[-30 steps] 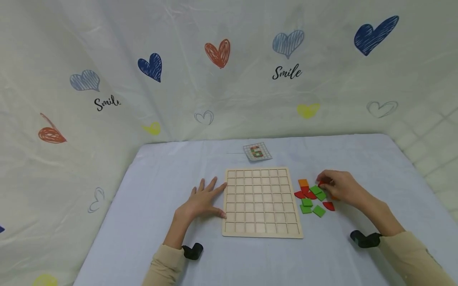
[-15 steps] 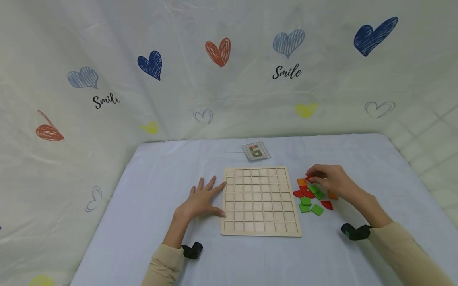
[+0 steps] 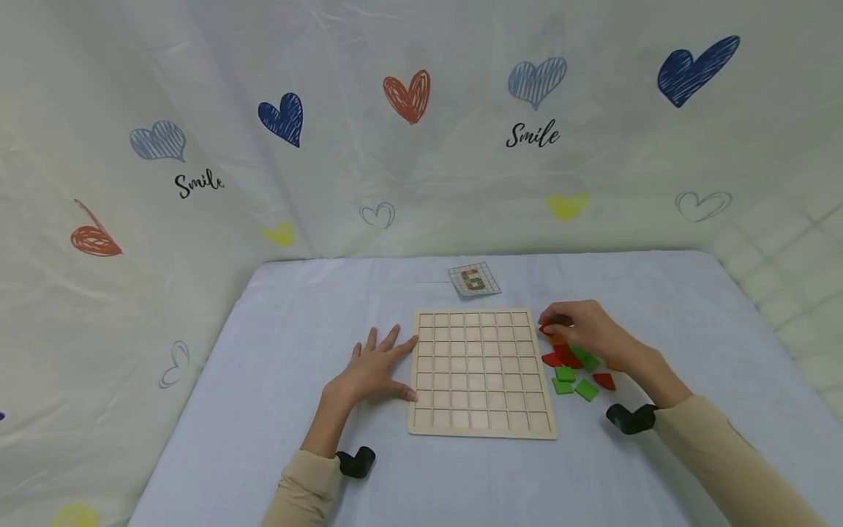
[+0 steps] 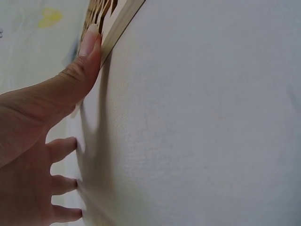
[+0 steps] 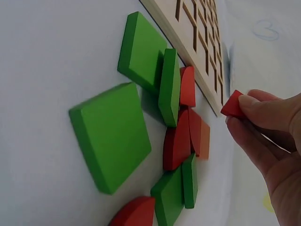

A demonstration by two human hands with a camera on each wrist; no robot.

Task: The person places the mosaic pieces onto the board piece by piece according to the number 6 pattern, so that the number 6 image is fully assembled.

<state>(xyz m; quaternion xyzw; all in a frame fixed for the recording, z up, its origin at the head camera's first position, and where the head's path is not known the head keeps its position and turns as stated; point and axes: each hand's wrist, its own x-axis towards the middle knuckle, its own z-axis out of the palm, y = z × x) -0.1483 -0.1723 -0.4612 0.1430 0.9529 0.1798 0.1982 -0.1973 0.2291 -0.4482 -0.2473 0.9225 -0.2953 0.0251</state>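
A square wooden grid board (image 3: 481, 373) lies in the middle of the table. My left hand (image 3: 369, 372) rests at its left edge with fingers spread; in the left wrist view the thumb (image 4: 87, 56) touches the board's side. Between thumb and fingers, my right hand (image 3: 582, 326) pinches a red quarter-round tile (image 5: 233, 106), held just off the board's upper right corner. Below that hand lies a loose pile of green square tiles (image 5: 113, 136), red quarter-round tiles (image 5: 178, 141) and an orange tile (image 5: 204, 139), partly hidden by the hand in the head view.
Behind the board lies a small pattern card (image 3: 474, 279) with a coloured figure like a 6 on a grid. White cloth covers the table (image 3: 316, 293). A pale curtain (image 3: 461, 176) with printed hearts hangs at the back.
My right hand has moved left with the red quarter-round tile, from the pile's far right side to beside the board's upper right corner. The left hand stays at the board's edge.
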